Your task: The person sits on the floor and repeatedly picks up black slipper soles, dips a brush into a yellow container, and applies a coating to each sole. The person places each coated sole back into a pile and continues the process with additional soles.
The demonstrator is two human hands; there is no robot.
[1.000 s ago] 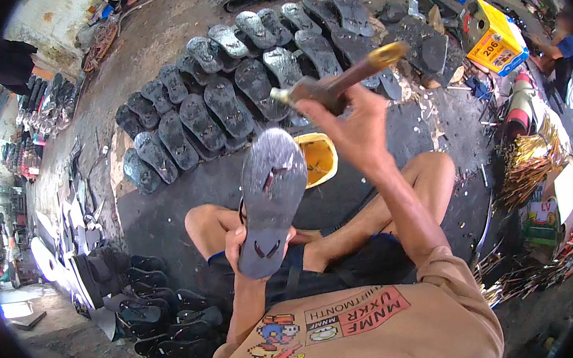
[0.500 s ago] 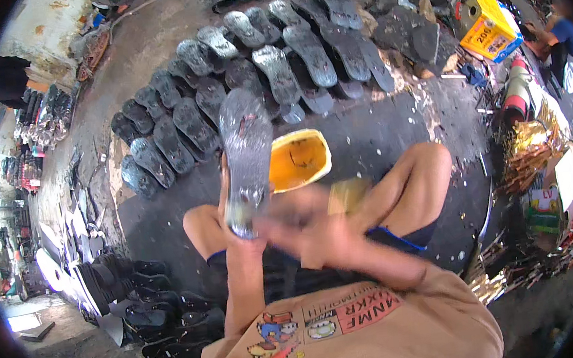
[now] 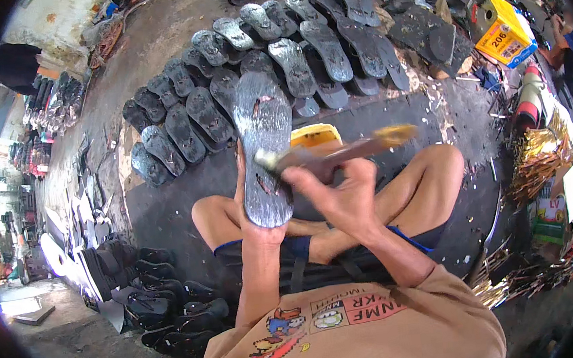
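My left hand [image 3: 263, 236] supports a dark sandal sole [image 3: 262, 120] from beneath, its fingers along the left edge. The sole stands tilted toward me, with wet-looking whitish streaks and small reddish marks on it. A brush [image 3: 336, 157], slightly blurred, is gripped in my right hand [image 3: 344, 198]. Its pale tip touches the middle of the sole, and its yellowish end points right. Just behind the brush is a pale tub [image 3: 316, 133] of orange-yellow liquid, partly hidden by the sole and brush.
Beyond the tub, several coated soles [image 3: 209, 114] lie in curved rows on a black mat [image 3: 167, 213]. Black sandals [image 3: 151, 307] are piled at left. A yellow-blue box [image 3: 502, 34] and gold strips [image 3: 537, 157] lie at right. Another person [image 3: 571, 41] is at far right.
My right hand has brought the brush up from low near my lap onto the sole. The sole has shifted slightly right and looks duller and more streaked.
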